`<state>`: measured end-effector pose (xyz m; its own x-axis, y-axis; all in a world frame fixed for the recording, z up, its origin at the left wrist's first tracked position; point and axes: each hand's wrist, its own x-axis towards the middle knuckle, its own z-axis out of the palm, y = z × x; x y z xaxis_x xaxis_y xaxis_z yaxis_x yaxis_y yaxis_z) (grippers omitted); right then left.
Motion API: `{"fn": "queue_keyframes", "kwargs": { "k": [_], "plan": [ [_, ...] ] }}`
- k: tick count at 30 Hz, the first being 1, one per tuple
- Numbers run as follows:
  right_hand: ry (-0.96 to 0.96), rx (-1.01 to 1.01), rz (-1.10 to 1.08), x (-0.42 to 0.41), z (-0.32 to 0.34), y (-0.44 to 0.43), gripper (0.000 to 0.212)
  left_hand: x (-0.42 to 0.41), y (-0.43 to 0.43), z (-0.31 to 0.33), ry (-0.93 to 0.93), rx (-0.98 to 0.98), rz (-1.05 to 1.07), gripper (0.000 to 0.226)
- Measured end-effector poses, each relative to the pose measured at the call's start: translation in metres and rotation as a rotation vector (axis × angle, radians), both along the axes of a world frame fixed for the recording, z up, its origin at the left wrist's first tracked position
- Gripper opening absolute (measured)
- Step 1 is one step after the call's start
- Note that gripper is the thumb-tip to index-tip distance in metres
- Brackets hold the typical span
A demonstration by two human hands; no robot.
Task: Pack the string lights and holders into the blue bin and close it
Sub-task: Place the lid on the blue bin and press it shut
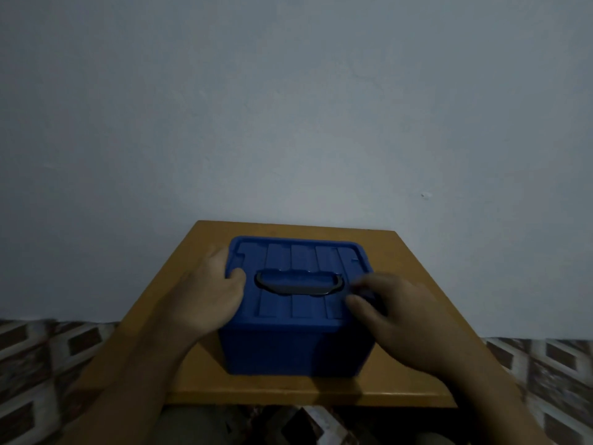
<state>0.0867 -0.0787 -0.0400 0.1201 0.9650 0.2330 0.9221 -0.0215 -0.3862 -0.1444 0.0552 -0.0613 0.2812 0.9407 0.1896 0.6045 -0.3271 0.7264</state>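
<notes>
Forearms (138, 374), bare, reach in from the lower edge of the head view on either side of a small tabletop (288, 388) of orange-brown wood. It stands over a floor (32, 364) of brown-and-white patterned tiles. The blue bin (295, 351) sits at the middle of the tabletop, a little nearer the far edge than the near one. It is a squat box of plain, deep blue plastic with rounded corners, its front wall in shadow.

The lid (305, 255) is on and lies level across the rim. It is the same blue, with parallel ribs running front to back. A dark handle (298, 284) lies flat in a recess across the middle of the lid.

The left grip (211, 290) clasps the lid's left edge, thumb bent onto the top and fingers wrapped down the side. The right grip (404, 313), smeared by motion blur, has its fingers curled over the lid's right edge, with the thumb on the top surface near the handle's end.

Beyond the tabletop's far edge rises a bare, pale grey-blue wall (288, 107), dimly lit.
</notes>
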Motion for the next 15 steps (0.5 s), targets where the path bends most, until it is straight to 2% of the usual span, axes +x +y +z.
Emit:
{"fn": "queue_keyframes", "kwargs": {
  "k": [3,6,10,15],
  "plan": [
    [-0.031,-0.022,-0.032,-0.007,0.001,0.031,0.048,0.018,0.005,0.007,0.259,0.08,-0.074,0.058],
    [-0.086,-0.13,-0.045,-0.019,-0.004,0.059,0.06,0.04,0.007,0.009,0.445,0.129,-0.128,0.06],
    [-0.121,-0.275,-0.043,-0.027,-0.019,0.076,0.061,0.052,0.014,-0.008,0.641,0.047,-0.162,0.063],
    [-0.168,-0.318,-0.029,-0.023,-0.023,0.078,0.061,0.051,0.013,-0.009,0.701,0.041,-0.174,0.064]
  ]
}}
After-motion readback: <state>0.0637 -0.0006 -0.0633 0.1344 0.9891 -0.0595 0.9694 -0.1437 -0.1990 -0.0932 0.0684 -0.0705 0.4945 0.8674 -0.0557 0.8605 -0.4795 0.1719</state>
